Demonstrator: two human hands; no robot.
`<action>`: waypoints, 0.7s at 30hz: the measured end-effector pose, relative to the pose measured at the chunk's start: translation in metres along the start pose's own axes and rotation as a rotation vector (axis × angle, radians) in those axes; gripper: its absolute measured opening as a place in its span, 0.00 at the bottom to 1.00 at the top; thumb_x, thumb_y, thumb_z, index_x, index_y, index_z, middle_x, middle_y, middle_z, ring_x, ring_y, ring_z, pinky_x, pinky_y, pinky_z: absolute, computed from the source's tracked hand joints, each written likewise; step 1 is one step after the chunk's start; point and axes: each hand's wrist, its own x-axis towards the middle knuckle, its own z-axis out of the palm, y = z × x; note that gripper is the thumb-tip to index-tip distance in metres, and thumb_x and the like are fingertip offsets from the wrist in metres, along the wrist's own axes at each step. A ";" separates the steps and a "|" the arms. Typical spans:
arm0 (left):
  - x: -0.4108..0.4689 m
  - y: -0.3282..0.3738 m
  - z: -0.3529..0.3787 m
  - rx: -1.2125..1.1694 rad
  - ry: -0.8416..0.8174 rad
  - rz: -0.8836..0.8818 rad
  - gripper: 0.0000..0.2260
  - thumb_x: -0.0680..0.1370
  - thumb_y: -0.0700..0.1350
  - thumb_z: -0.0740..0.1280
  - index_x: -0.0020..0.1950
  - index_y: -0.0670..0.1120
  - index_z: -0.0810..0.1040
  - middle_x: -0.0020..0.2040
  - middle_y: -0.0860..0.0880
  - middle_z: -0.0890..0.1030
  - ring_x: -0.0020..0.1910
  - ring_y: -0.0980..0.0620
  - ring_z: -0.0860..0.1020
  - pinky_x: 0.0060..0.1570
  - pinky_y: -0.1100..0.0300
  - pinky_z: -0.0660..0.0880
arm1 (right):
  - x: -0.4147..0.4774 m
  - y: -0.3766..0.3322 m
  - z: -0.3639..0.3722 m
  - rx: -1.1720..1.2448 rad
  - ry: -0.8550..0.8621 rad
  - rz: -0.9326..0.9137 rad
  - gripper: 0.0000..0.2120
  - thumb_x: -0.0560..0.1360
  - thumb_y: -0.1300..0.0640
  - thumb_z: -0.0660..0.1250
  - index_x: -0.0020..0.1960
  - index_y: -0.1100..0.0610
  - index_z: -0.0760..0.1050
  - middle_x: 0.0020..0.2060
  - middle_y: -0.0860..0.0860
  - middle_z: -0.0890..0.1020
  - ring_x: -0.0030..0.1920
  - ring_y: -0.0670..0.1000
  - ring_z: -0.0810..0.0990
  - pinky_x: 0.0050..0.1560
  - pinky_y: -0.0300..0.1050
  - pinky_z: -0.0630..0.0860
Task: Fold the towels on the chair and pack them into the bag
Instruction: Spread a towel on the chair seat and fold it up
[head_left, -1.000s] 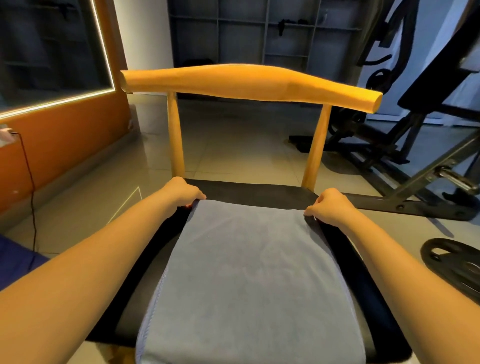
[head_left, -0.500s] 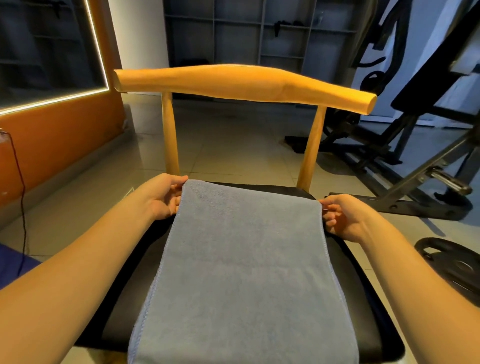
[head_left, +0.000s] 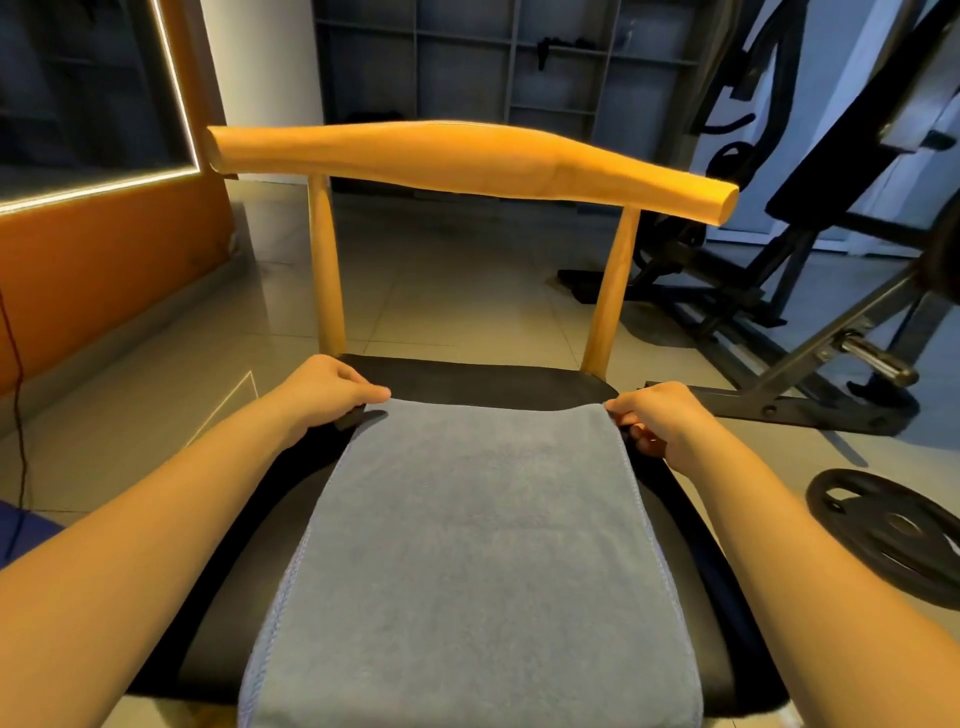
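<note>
**Both far corners of the towel pinched on the chair seat**

From my remote station I am looking down on a wooden chair (head_left: 467, 156) with a black seat (head_left: 467, 379), standing on a tiled floor (head_left: 441, 291). A dark exercise frame (head_left: 779, 312) is standing off to its right. A grey-blue towel (head_left: 467, 545) is lying flat along the seat. Its far edge is stopping short of the two back posts (head_left: 324, 270), and its near end is running out of the bottom of my view. A black weight plate (head_left: 893, 535) is resting on the floor right of the seat. The left hand (head_left: 322, 389) is gripping the towel's far left corner, its fingers (head_left: 363, 392) curling down onto the cloth. The right hand (head_left: 654, 415) is pinching the far right corner, its fingertips (head_left: 621, 405) bending tight on the hem.
</note>
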 end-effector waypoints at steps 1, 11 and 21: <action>0.001 -0.001 0.002 0.047 -0.008 0.007 0.08 0.76 0.50 0.76 0.47 0.47 0.84 0.46 0.50 0.81 0.47 0.53 0.76 0.47 0.55 0.72 | 0.001 -0.001 0.001 -0.010 0.000 -0.001 0.07 0.78 0.58 0.72 0.50 0.62 0.80 0.41 0.57 0.79 0.35 0.51 0.72 0.32 0.41 0.71; 0.005 0.005 0.009 0.084 0.024 -0.002 0.04 0.78 0.40 0.73 0.44 0.41 0.83 0.43 0.44 0.81 0.46 0.46 0.79 0.41 0.57 0.73 | 0.008 -0.001 -0.004 0.319 -0.190 0.083 0.08 0.76 0.63 0.70 0.54 0.64 0.79 0.34 0.54 0.78 0.26 0.45 0.71 0.24 0.35 0.69; 0.002 0.017 -0.012 -0.103 -0.031 -0.144 0.03 0.78 0.39 0.70 0.50 0.40 0.79 0.42 0.42 0.77 0.36 0.50 0.74 0.34 0.62 0.70 | 0.018 0.002 -0.007 0.575 -0.339 0.214 0.02 0.78 0.63 0.65 0.49 0.60 0.72 0.40 0.56 0.77 0.22 0.45 0.69 0.20 0.31 0.64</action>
